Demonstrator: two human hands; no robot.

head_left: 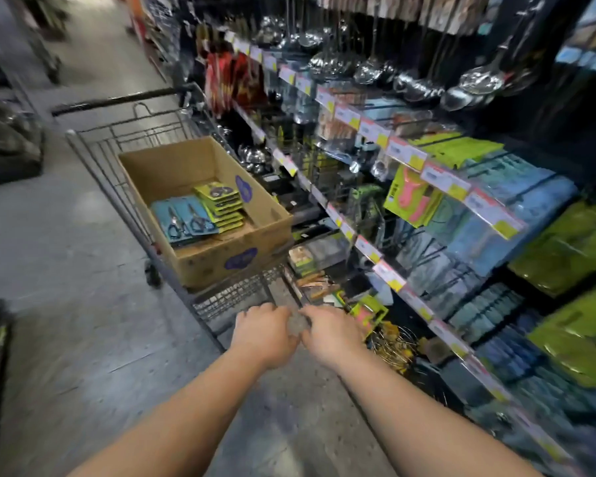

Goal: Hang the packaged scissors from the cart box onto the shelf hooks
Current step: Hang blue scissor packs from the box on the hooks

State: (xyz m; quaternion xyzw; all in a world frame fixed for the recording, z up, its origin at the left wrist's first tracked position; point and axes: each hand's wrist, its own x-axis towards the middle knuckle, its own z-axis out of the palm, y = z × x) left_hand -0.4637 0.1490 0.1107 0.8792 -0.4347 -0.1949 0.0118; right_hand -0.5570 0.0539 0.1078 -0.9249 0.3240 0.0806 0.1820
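A wire shopping cart (131, 160) stands in the aisle alongside the shelving (406, 235), its near end pointing at the person. In its basket sits an open cardboard box (221, 256), and the packaged scissors lie in the box's near half: two blue-carded packs (184, 220) side by side, touching a leaning stack of yellow-green packs (222, 206) on their right. Both hands reach forward low in front of the cart's near end, close together. The left hand (265, 333) has its fingers bent downward and the right hand (332, 333) likewise; motion blur smears the fingertips, so I cannot tell whether either grasps anything. To the right, hooks carry blue (516, 201) and green (565, 249) packaged goods behind price tags (441, 177), with ladles (482, 79) hanging above. Dark bagged items (7, 139) sit across the aisle at left. The whole view is blurred, and the lower shelf goods are hard to identify.
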